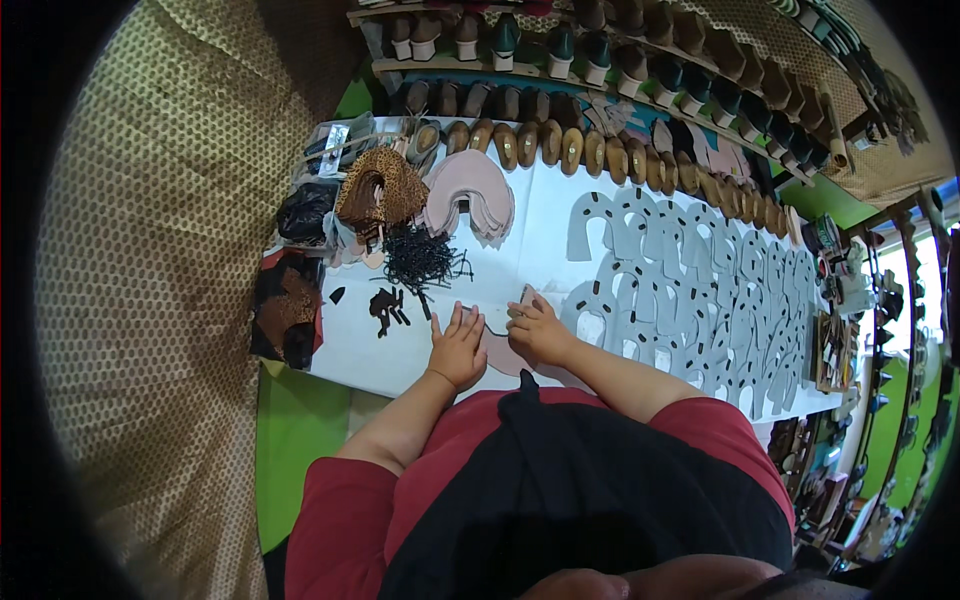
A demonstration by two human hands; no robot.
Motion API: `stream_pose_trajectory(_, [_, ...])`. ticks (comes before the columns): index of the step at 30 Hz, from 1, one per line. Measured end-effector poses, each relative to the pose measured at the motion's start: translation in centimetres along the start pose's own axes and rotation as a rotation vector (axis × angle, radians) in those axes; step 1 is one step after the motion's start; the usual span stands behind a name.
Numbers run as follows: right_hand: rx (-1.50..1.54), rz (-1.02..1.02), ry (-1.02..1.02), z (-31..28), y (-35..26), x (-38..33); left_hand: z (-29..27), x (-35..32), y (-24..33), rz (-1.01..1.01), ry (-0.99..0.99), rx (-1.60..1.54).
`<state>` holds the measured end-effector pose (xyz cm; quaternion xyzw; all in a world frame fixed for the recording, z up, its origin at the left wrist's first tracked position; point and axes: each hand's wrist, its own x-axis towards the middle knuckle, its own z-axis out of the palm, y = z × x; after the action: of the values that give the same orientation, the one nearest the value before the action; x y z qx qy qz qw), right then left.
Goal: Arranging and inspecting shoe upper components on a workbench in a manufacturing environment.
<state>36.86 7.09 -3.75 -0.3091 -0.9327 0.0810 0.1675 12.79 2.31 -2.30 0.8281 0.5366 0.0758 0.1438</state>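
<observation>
Pressing down on the pink shoe-upper piece [508, 350], I have both hands on it where it lies flat on the white worktable [370, 350], right in front of my body. My left hand [458, 347] rests open, palm down, fingers spread across the piece's left part. My right hand [538, 332] is curled at its upper right edge, fingers pinched as if on something thin, though I cannot tell whether they grip anything. The piece runs roughly left to right under my hands, with its far tip pointing away from me beside my right fingers, so the right hand is nearer that tip. Just beyond the piece, up and left, sits a tangle of black straps [420, 262], with a few loose black bits [386, 308] nearer. To the piece's right spread rows of grey cut-out uppers [700, 290]. Farther off lies the stack of pink uppers [470, 195].
</observation>
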Motion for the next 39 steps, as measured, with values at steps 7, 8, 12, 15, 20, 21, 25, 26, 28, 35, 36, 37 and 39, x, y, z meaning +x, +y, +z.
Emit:
stream_pose_trajectory(7, [-0.004,0.014,0.058,0.5,-0.7,0.2,-0.3,0.1,0.2,-0.054,-0.027,0.005])
stream_pose_trajectory(8, [-0.001,0.009,0.032,0.3,-0.9,0.4,-0.3,0.1,0.2,-0.055,-0.028,0.005])
stream_pose_trajectory(12, [0.003,-0.002,0.101,0.4,-1.5,0.5,-0.3,0.0,0.3,-0.058,-0.030,0.003])
stream_pose_trajectory(15, [0.051,0.080,0.095,0.7,-1.9,0.9,-0.1,0.0,0.2,-0.045,-0.007,0.005])
stream_pose_trajectory(20, [0.065,0.161,0.132,0.5,-2.8,2.2,-0.2,0.1,0.1,-0.028,0.011,0.015])
stream_pose_trajectory(21, [0.061,0.187,0.153,0.6,-2.9,2.4,-0.3,0.1,0.1,-0.011,0.018,0.004])
stream_pose_trajectory(25, [0.070,0.242,0.127,1.0,-3.0,2.9,-0.6,0.0,0.3,0.003,0.036,0.006])
stream_pose_trajectory(26, [0.066,0.243,0.104,0.9,-3.1,3.0,-0.5,-0.1,0.3,-0.001,0.036,0.006])
stream_pose_trajectory(28, [0.061,0.245,0.082,1.0,-3.2,3.0,-0.4,-0.1,0.2,-0.009,0.040,0.007])
stream_pose_trajectory(35, [0.035,0.197,0.141,1.0,-3.5,2.9,0.0,-0.1,0.1,-0.016,0.049,0.001])
stream_pose_trajectory(36, [0.019,0.185,0.140,0.8,-3.6,3.0,0.0,-0.2,0.1,-0.018,0.055,0.005])
stream_pose_trajectory(37, [0.018,0.187,0.140,0.9,-3.6,3.0,0.0,-0.1,0.1,-0.015,0.061,0.009])
stream_pose_trajectory(39, [-0.018,0.144,0.175,1.1,-3.5,2.9,0.0,0.0,0.1,-0.010,0.061,0.007])
